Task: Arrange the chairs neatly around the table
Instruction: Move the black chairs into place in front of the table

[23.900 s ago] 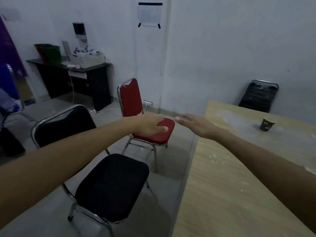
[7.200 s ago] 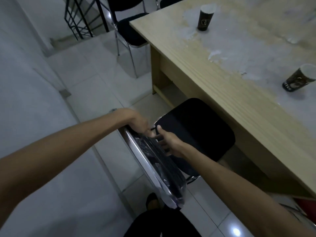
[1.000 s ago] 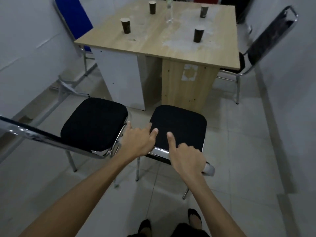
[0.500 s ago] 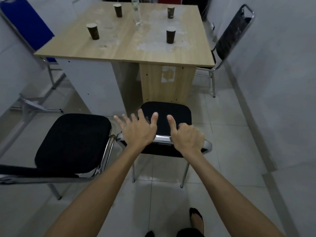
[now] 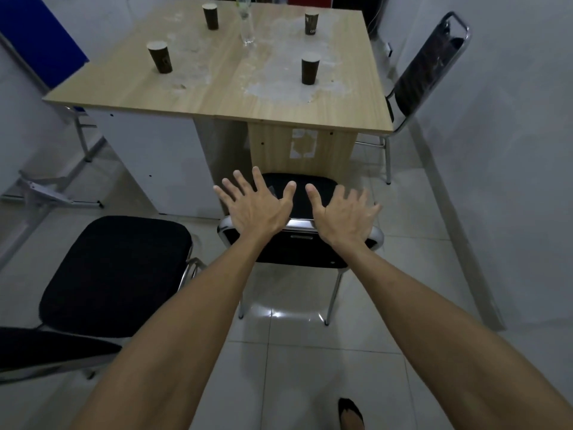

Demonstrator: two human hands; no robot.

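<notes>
Head view: both open hands (image 5: 302, 212) above black chair's backrest (image 5: 299, 243).

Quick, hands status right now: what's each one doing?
Left hand: open, fingers spread, palm over the chair back, gripping nothing.
Right hand: open, fingers spread over the same chair back, gripping nothing.

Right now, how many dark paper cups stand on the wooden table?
4: dark paper cups at near left, far left, far right, near right of the wooden table. None seems hidden.
</notes>
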